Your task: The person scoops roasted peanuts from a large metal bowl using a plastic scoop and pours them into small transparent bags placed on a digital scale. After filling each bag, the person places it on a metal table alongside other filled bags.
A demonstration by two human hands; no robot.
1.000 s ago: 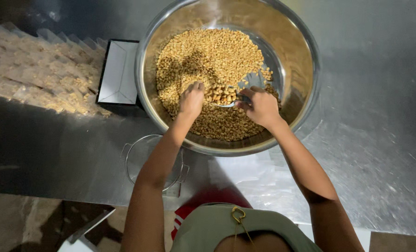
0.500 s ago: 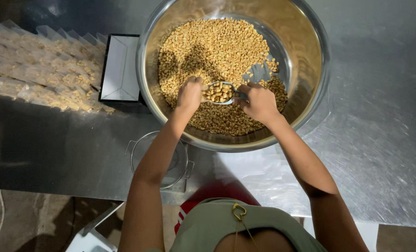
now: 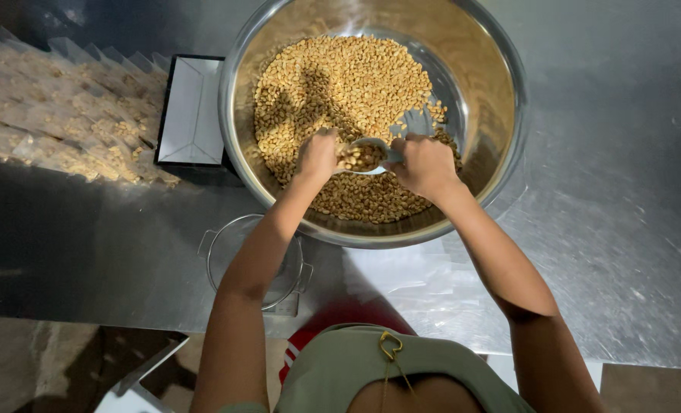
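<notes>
A big steel bowl (image 3: 501, 69) on the metal table holds a heap of roasted peanuts (image 3: 340, 84). My right hand (image 3: 426, 164) grips a small white scoop (image 3: 365, 153) that lies in the heap, filled with peanuts. My left hand (image 3: 317, 155) rests on the peanuts at the scoop's left rim, fingers curled against them. Both forearms reach in over the bowl's near rim.
A small scale with a white platform (image 3: 191, 111) stands left of the bowl. Rows of sealed clear packets of peanuts (image 3: 58, 122) lie at far left. A clear plastic container (image 3: 226, 252) and a stack of clear bags (image 3: 409, 279) sit near the table's front edge.
The scoop has pushed a little further left into the heap and filled, with my left hand pressing peanuts against it. The view shifted slightly.
</notes>
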